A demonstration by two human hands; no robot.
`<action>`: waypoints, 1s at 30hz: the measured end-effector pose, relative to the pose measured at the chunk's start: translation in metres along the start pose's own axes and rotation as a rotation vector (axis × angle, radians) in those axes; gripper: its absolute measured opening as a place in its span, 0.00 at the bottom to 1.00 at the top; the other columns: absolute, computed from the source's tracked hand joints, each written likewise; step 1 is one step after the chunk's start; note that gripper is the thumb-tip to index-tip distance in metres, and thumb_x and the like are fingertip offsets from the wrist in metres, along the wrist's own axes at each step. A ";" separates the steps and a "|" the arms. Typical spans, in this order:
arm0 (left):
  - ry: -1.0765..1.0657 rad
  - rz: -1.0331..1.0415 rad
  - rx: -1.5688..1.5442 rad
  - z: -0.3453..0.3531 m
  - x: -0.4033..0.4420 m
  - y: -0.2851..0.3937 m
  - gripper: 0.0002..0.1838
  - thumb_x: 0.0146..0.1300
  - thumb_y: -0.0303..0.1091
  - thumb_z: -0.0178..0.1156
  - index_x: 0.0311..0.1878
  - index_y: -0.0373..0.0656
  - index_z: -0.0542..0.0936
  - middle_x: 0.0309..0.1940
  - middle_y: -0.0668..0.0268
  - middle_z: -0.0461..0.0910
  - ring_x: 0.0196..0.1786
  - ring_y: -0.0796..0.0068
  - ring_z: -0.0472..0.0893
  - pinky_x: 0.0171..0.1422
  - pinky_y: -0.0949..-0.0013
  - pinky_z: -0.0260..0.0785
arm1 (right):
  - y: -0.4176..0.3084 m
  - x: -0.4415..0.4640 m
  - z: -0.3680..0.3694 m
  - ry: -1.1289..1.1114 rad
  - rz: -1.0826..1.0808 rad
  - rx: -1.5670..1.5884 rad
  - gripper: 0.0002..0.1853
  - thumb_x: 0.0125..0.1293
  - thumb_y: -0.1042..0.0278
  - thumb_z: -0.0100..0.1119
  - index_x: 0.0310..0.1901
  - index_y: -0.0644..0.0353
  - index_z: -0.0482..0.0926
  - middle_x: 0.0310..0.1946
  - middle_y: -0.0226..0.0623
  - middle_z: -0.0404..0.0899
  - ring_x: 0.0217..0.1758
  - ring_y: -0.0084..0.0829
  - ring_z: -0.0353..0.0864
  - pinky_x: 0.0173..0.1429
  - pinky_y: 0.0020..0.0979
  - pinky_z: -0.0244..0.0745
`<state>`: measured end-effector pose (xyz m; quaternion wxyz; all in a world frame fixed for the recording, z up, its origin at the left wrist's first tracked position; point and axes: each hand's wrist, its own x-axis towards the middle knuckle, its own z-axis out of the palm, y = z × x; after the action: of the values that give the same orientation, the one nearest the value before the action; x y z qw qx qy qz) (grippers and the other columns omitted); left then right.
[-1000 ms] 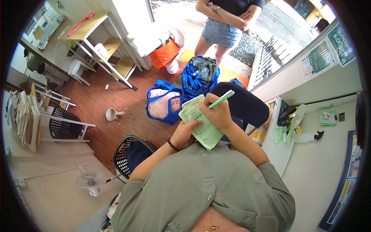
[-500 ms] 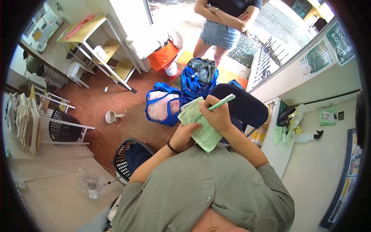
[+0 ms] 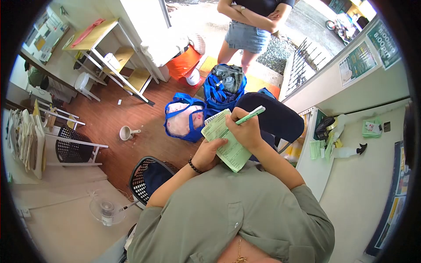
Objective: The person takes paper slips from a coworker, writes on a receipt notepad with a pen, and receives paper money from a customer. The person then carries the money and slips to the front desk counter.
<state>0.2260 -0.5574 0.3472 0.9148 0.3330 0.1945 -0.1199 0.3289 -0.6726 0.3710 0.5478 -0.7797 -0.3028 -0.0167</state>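
Observation:
A pad of green printed forms is held up in front of my chest, tilted. My left hand grips its lower left side, thumb on top and fingers underneath. My right hand is closed around a light green pen, which slants up to the right over the pad. The pen's tip is hidden behind my fingers. Just beyond the pad stand a blue bag with pale pink contents and a second blue bag stuffed with dark cloth.
A person with folded arms stands at the doorway. A dark chair is close beyond my right hand. A black basket stands by my left arm, and a white dipper lies on the floor. A spray bottle rests at right.
Both hands keep their hold on the pad and pen, almost unmoved. The view has shifted slightly, and a motorcycle now shows on the street at upper right.

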 end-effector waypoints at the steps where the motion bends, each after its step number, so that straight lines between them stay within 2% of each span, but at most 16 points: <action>1: 0.002 0.001 -0.007 0.001 -0.001 0.001 0.23 0.61 0.22 0.51 0.60 0.37 0.65 0.53 0.59 0.74 0.53 0.62 0.77 0.55 0.56 0.75 | 0.002 -0.001 0.000 -0.003 0.001 0.018 0.14 0.57 0.74 0.60 0.20 0.62 0.66 0.12 0.34 0.64 0.14 0.23 0.61 0.20 0.28 0.60; 5: -0.004 0.018 -0.012 0.002 0.000 -0.001 0.23 0.60 0.22 0.52 0.60 0.37 0.65 0.52 0.58 0.74 0.53 0.61 0.78 0.54 0.56 0.75 | 0.002 -0.002 -0.001 -0.007 0.005 0.021 0.14 0.57 0.75 0.60 0.20 0.62 0.66 0.12 0.32 0.64 0.15 0.20 0.60 0.21 0.27 0.59; 8: 0.005 0.004 -0.015 0.004 -0.002 0.001 0.23 0.60 0.23 0.52 0.60 0.37 0.65 0.51 0.58 0.74 0.51 0.61 0.79 0.53 0.56 0.76 | 0.002 -0.001 0.001 0.042 0.100 0.118 0.15 0.59 0.76 0.59 0.18 0.60 0.66 0.13 0.24 0.61 0.18 0.14 0.56 0.21 0.23 0.54; 20: -0.001 0.001 -0.026 0.006 -0.003 0.001 0.23 0.60 0.23 0.52 0.60 0.37 0.65 0.51 0.58 0.75 0.51 0.60 0.79 0.52 0.55 0.76 | 0.003 -0.003 0.000 0.034 0.059 0.043 0.15 0.59 0.75 0.59 0.18 0.60 0.64 0.13 0.24 0.60 0.19 0.14 0.56 0.22 0.24 0.53; 30: -0.033 0.001 -0.029 0.004 -0.002 0.001 0.23 0.60 0.22 0.52 0.60 0.38 0.65 0.51 0.59 0.75 0.51 0.62 0.78 0.53 0.58 0.75 | 0.006 -0.003 0.000 0.017 0.028 0.038 0.15 0.59 0.77 0.59 0.18 0.61 0.64 0.13 0.24 0.60 0.19 0.14 0.55 0.22 0.24 0.53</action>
<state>0.2252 -0.5592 0.3511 0.9227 0.3177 0.1811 -0.1219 0.3291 -0.6749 0.3647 0.5653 -0.7731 -0.2875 -0.0099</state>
